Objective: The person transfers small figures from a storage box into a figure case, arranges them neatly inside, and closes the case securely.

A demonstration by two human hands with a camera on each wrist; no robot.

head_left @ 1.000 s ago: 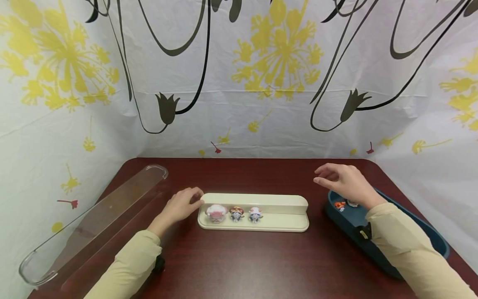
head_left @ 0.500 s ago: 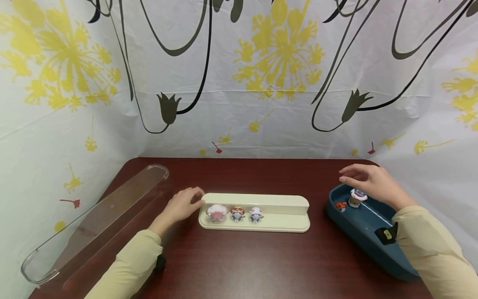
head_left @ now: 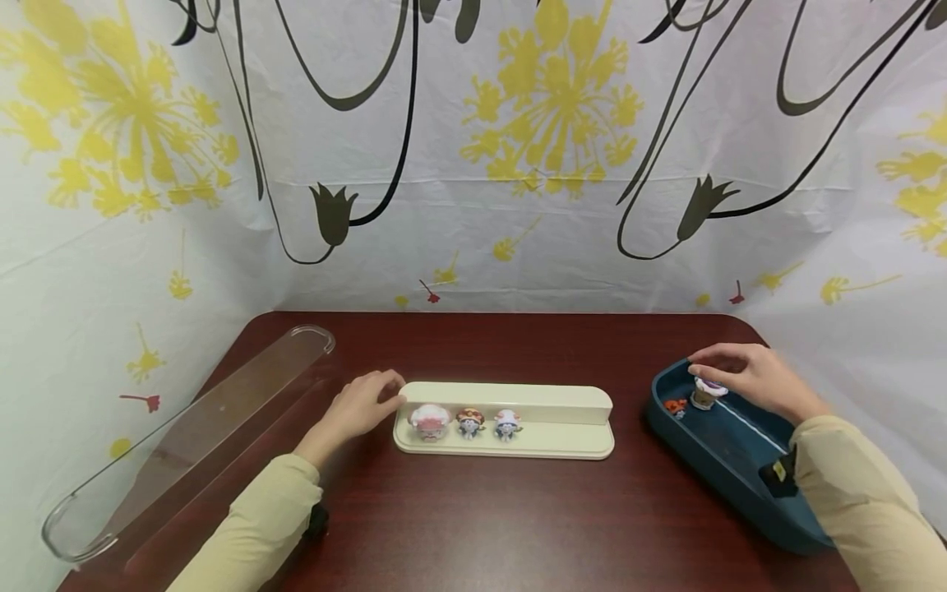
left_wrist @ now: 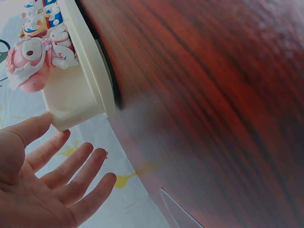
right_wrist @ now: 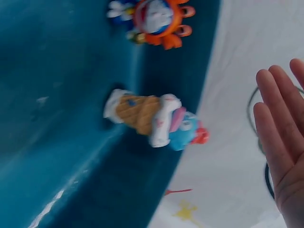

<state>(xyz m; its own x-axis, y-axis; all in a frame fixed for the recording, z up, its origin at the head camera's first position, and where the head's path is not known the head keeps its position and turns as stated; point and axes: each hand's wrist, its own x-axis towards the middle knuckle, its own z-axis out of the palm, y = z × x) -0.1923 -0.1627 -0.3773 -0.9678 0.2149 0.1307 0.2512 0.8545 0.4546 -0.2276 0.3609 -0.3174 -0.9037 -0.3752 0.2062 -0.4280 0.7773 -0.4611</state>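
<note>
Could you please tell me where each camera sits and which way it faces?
Head: head-worn, facing forward and down at the table; left hand and right hand show.
Left wrist: on that wrist, facing the cream stand; left hand shows.
Right wrist: on that wrist, facing into the blue tray; right hand shows.
Head and right wrist share the cone-shaped figurine.

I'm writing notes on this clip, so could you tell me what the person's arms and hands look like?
Both the left hand and right hand are ungloved. The left sleeve and right sleeve are long, pale yellow and wrinkled. A small black device with a yellowish mark sits by the right cuff; a dark item, mostly hidden, shows beside the left sleeve.
</note>
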